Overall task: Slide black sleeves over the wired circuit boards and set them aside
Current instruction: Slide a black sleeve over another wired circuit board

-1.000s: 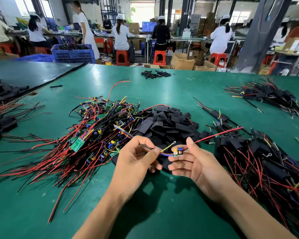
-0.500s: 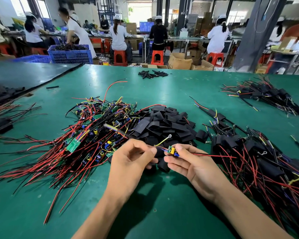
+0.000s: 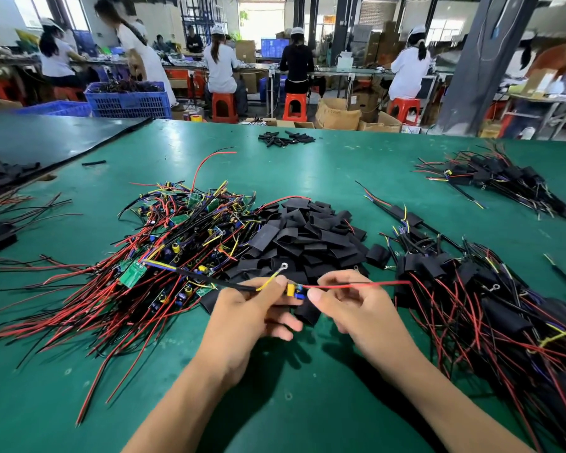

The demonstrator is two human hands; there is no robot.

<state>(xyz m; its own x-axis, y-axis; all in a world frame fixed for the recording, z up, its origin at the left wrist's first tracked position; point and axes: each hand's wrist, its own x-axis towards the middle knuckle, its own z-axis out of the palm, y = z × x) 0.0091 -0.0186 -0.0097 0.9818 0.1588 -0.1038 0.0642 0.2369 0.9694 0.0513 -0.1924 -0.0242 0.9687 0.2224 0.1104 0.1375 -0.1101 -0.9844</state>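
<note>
Red-wired circuit board: left hand, right hand pinching

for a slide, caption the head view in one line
Left hand and right hand hold a wired circuit board near piled black sleeves on a green table.

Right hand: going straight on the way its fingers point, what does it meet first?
Likely the small circuit board, right against the right hand, then the left hand holding its other end.
</note>
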